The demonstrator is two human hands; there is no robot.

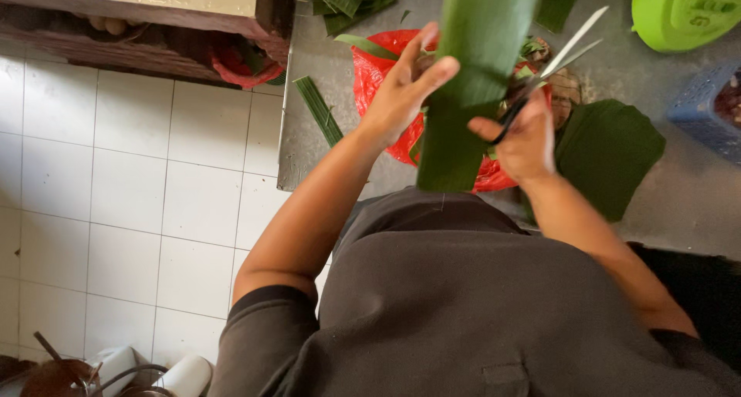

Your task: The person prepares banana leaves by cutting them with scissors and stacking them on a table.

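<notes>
My left hand (401, 88) grips the long green folded banana leaf (471, 80), held up between both hands. My right hand (529, 138) closes round open steel scissors (559, 49), blades apart beside the leaf's edge. Trimming seems only begun; cut dark green leaf pieces (610, 154) lie just right.

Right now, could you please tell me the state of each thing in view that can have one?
Left hand: closed on the banana leaf, thumb in front.
Right hand: gripping the scissors.
Banana leaf: folded long, held upright.
Scissors: blades open, beside the leaf's edge.
Red plastic bag: open, crumpled, leaf scraps inside.
Cut leaf pieces: stacked flat on the counter.
Green plastic container: whether open or shut, cannot tell.
</notes>
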